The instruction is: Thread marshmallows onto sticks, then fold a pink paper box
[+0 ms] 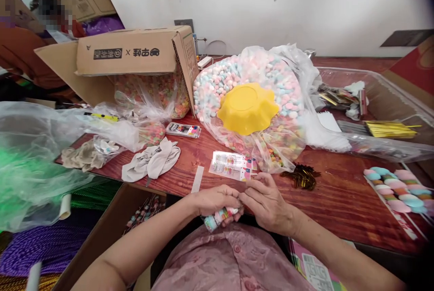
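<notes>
My left hand [219,201] is wrapped around a candy skewer in a clear printed wrapper [210,223], held just in front of my shirt at the table edge. Pink, white, green and blue pieces show through the film. My right hand [266,202] is closed with its fingertips pinched at the upper end of that wrapper, touching my left fingers; what exactly they pinch is hidden. Just beyond the hands lie flat printed clear bags [230,165]. Right of them is a small heap of gold twist ties [302,177].
A big clear bag of marshmallows [217,78] bears an upturned yellow bowl [249,106]. Left stand an open carton [129,51] and grey gloves [152,159]. Marshmallow skewers [398,189] lie right, before a plastic bin [383,87]. Another person [27,51] is at far left.
</notes>
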Demonstrator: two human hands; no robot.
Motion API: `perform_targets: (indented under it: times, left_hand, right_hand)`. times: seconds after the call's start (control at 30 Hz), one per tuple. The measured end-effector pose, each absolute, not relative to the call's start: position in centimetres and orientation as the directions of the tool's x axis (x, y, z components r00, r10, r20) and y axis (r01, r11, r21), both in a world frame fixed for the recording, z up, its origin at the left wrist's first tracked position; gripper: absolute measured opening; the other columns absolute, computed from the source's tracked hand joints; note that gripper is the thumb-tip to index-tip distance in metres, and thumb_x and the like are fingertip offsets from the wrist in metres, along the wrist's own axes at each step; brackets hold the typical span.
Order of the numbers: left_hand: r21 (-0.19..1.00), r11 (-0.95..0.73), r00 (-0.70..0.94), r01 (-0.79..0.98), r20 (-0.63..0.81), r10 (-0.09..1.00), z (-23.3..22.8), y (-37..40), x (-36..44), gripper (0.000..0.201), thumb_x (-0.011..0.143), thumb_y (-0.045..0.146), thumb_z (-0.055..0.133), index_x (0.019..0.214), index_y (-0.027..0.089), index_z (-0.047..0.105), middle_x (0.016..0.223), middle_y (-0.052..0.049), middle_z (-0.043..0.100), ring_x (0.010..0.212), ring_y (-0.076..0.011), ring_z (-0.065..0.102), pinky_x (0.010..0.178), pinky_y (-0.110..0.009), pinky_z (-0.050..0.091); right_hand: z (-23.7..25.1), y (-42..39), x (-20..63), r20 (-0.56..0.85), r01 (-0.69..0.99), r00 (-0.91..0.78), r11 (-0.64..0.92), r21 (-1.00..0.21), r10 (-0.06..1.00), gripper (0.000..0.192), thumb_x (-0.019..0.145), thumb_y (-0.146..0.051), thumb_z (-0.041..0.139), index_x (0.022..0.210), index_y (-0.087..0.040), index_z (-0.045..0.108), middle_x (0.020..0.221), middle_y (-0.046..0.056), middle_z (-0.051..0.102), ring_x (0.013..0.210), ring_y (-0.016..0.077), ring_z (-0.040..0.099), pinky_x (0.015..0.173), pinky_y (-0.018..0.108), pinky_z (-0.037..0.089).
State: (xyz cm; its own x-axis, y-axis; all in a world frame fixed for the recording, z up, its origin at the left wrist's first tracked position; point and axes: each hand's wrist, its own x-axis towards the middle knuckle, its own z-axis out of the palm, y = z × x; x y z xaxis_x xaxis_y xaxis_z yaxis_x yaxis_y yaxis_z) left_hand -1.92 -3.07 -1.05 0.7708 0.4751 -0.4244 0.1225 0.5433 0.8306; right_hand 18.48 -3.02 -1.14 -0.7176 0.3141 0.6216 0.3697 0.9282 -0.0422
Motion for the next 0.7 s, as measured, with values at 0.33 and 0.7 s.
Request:
perform_targets:
  times: [0.33, 0.7]
  left_hand:
    - [0.535, -0.489, 0.645, 0.689, -0.143, 0.751, -0.1, -5.1, -1.5, 0.027, 0.098, 0.023, 0.032, 0.091, 0.017, 0.057, 0.091, -0.007, 0.059, 0.080, -0.0171, 0.056, 0.076, -0.030, 0.046]
    - [0.935, 0.110, 0.562, 0.336, -0.293, 0.773, -0.9, -4.0, -2.6, 0.024, 0.084, 0.028, 0.046, 0.063, 0.017, 0.051, 0.057, 0.002, 0.048, 0.052, -0.0093, 0.045, 0.054, -0.022, 0.038]
  right_hand:
    - [-4.2, -4.5, 17.2, 0.274, 0.693, -0.448, 0.524, -0.495, 0.851, 0.027, 0.091, -0.011, 0.044, 0.069, -0.018, 0.057, 0.068, 0.002, 0.060, 0.072, 0.0160, 0.048, 0.067, 0.032, 0.025]
    - [-2.0, -6.0, 17.1, 0.569, 0.665, -0.551, 0.733, -0.142, 0.610, 0.031, 0.090, -0.017, 0.054, 0.120, -0.021, 0.062, 0.120, 0.008, 0.068, 0.119, 0.0291, 0.050, 0.093, 0.047, 0.028]
